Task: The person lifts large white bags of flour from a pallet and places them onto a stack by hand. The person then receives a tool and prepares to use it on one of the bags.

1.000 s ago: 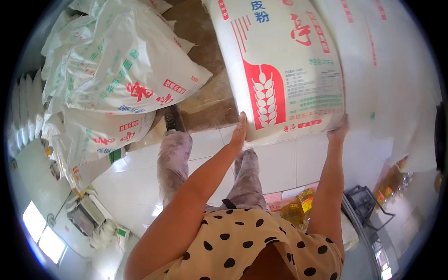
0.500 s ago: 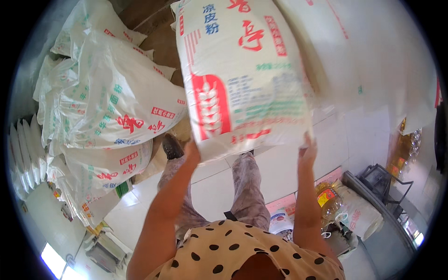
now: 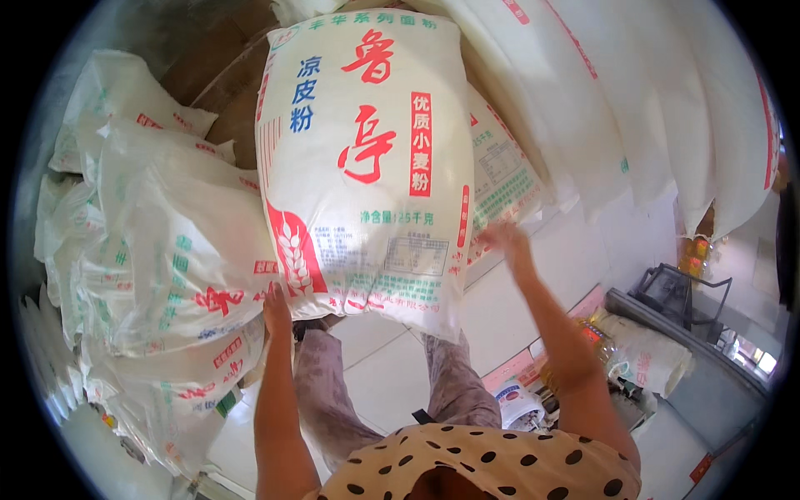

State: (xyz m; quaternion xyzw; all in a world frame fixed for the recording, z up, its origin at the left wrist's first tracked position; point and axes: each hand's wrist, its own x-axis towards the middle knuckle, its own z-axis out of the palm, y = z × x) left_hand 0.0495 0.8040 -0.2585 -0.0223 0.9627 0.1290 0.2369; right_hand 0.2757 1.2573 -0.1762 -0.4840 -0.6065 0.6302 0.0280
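A full white flour sack (image 3: 358,208) with red, blue and green print and a red wheat-ear emblem lies in front of me, its lower edge toward my legs. My left hand (image 3: 277,310) is closed at its lower left corner, the fingers partly hidden by the sack's edge. My right hand (image 3: 505,245) is apart from the sack's lower right side, fingers stretched toward it and slightly blurred, holding nothing. Beneath and to the right of this sack shows another printed sack (image 3: 505,162), partly covered.
Piled white sacks (image 3: 192,242) crowd the left, close to my left hand. Large white sacks (image 3: 617,108) stand along the upper right. Below right are a dark metal frame (image 3: 667,287), an oil bottle (image 3: 600,337) and a white tub (image 3: 518,408). Pale floor tiles (image 3: 375,358) lie around my legs.
The sack has shifted left and come down flatter, showing its whole printed front. My right hand has let go of its corner; my left hand has moved left with it.
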